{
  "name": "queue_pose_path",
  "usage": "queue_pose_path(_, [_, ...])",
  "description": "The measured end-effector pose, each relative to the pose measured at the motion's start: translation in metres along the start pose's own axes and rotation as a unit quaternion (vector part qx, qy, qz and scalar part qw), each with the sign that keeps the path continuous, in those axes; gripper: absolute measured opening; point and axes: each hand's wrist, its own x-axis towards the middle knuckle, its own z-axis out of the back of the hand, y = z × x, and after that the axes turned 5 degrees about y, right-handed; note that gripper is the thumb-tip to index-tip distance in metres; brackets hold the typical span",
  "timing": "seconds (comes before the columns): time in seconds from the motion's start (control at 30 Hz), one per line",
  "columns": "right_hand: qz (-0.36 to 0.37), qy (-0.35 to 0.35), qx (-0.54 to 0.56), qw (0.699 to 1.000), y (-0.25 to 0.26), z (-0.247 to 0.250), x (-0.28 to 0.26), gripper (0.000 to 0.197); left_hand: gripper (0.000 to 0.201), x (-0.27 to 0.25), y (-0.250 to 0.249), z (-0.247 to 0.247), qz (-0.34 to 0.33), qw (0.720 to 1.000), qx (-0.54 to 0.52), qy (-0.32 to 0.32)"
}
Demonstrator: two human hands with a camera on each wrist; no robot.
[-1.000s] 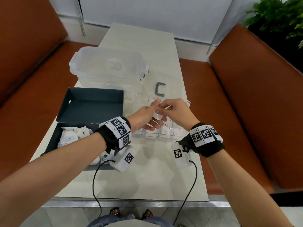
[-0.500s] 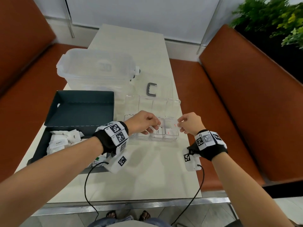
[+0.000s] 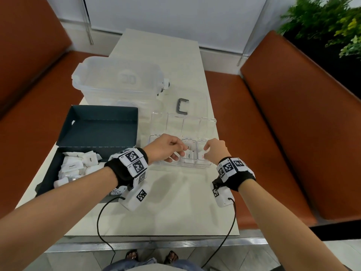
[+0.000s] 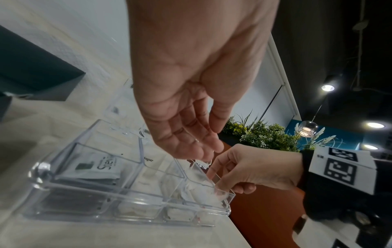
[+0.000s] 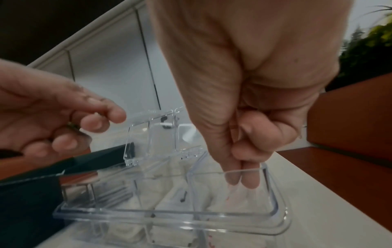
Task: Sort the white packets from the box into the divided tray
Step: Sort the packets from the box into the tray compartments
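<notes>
The clear divided tray (image 3: 181, 165) lies on the table in front of me, with white packets in its near compartments. My right hand (image 3: 206, 152) reaches down into the rightmost compartment. Its thumb and forefinger (image 5: 241, 181) pinch a white packet with red print (image 5: 233, 196) just inside the wall. My left hand (image 3: 182, 150) hovers over the middle compartments, its fingers (image 4: 203, 151) loosely curled with nothing in them. The dark box (image 3: 46, 173) at left holds several white packets (image 3: 74, 165). A Stevia packet (image 4: 99, 167) lies in the tray's left compartment.
The box's raised lid (image 3: 97, 126) stands behind it. The tray's clear lid flaps (image 3: 183, 124) lie open at the back. A lidded clear bin (image 3: 117, 81) and a grey C-shaped handle (image 3: 183, 106) sit farther back. Orange benches (image 3: 283, 124) flank the table.
My hands have parted from above the tray. The right one carried a packet to the rightmost compartment and lowered it in. The left hand's packet has left its fingers.
</notes>
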Motion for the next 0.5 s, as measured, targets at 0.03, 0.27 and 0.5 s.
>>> queue_pose_path(0.03, [0.005, 0.011, -0.028, 1.0, 0.002, 0.0, 0.001, 0.034, 0.019, -0.001, 0.0, 0.0, -0.001, 1.0, 0.0, -0.001])
queue_pose_path(0.27, [0.027, 0.059, -0.182, 0.981, 0.015, 0.003, 0.014, 0.032, 0.019, -0.002, -0.003, 0.001, -0.004, 1.0, 0.004, -0.001])
queue_pose_path(0.5, [0.028, 0.092, -0.191, 0.977, 0.02, 0.008, 0.017, 0.034, 0.018, -0.008, -0.001, 0.006, -0.006, 1.0, 0.005, -0.011])
